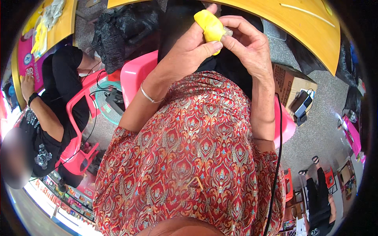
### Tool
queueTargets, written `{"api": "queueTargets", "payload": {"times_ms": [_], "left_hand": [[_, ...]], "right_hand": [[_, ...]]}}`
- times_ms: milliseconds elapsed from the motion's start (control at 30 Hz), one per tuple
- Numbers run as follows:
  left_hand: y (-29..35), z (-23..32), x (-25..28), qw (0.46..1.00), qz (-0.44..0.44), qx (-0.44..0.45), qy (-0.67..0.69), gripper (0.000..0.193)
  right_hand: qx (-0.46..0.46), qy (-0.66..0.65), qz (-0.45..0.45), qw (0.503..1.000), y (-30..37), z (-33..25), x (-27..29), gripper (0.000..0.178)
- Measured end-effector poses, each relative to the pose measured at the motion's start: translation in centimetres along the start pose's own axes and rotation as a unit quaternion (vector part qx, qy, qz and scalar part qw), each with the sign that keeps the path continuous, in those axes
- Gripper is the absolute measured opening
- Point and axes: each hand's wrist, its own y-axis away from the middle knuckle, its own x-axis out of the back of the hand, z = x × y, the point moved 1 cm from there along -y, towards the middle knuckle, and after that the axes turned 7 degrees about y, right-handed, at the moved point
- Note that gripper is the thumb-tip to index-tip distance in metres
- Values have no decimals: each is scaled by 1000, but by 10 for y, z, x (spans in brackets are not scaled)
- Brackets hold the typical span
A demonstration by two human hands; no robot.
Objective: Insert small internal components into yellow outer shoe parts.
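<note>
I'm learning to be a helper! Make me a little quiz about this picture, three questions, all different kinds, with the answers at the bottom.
1. Does only the left hand touch the yellow thing, only the right hand, or both?
2. True or false: the left arm wears a silvery bracelet.
3. Pick one. The cardboard box is: A) on the person's left; B) on the person's right; C) on the person's lap.

Key: 1. Both. 2. True. 3. B.
</note>
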Motion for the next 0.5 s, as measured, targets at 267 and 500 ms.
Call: {"api": "queueTargets", "payload": {"times_ms": [267, 500], "left_hand": [[-2, 0, 3, 974, 52, -46, 218, 47], [-6, -16, -6, 974, 133, -55, 178, 31]], "right_hand": [[-84, -130, 54, 987, 1, 14, -2, 28], [-86, -61, 122, 987, 0, 17, -9, 29]]}}
